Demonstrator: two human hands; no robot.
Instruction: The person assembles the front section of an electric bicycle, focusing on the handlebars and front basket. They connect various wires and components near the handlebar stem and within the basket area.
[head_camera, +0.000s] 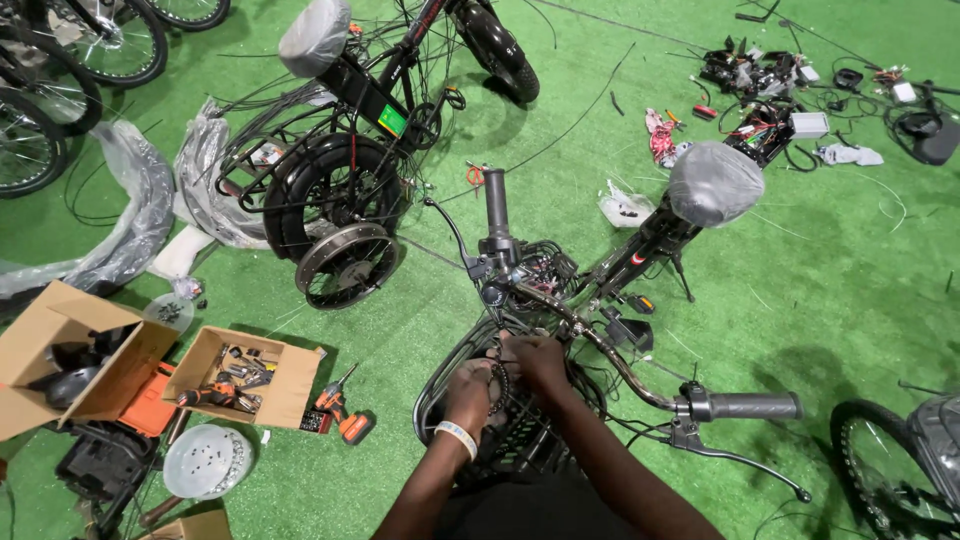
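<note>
The floor (860, 260) is bright green turf. The bicycle (600, 290) under the hands has a black frame, dark grey handlebar grips (755, 405) and a saddle (715, 183) wrapped in grey plastic. The basket (520, 450) is black. A white wristband (457, 437) circles the left wrist. 2 cardboard boxes (240, 375) are brown, beside an orange and black drill (345, 418). A second bicycle (370, 110) is black with a green patch on its frame. Loose wiring (660, 140) shows red.

Cardboard tool box (283, 398), orange drill (345, 418), second bike (345, 215).
</note>
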